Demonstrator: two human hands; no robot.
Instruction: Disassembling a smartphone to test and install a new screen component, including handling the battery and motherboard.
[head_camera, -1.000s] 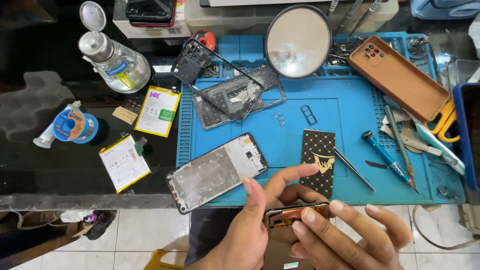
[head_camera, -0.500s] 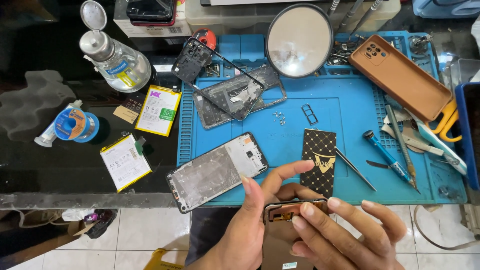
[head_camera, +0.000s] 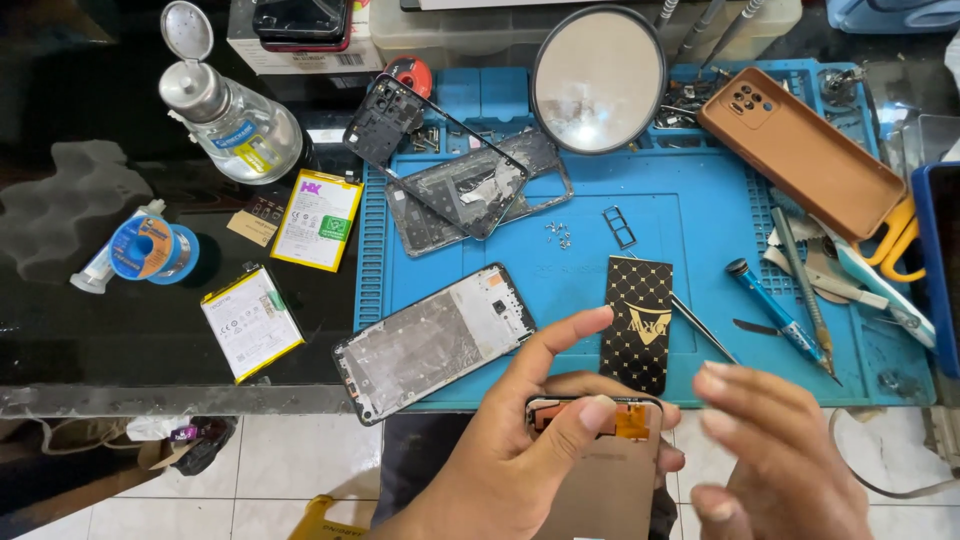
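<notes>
Orange flex ribbon is showing at the top edge of the phone screen panel (head_camera: 600, 470) that the left hand (head_camera: 530, 440) is grasping, thumb pressing on its upper edge and forefinger stretching out above it. Just beside it, the right hand (head_camera: 775, 455) is hovering released, fingers loosely spread and blurred, not touching the panel. Beyond the left hand's forefinger, a black patterned card (head_camera: 638, 322) is lying on the blue mat (head_camera: 700, 230), with a phone frame (head_camera: 435, 340) resting farther left on the surface and a blue screwdriver (head_camera: 775, 312) beyond the right hand.
</notes>
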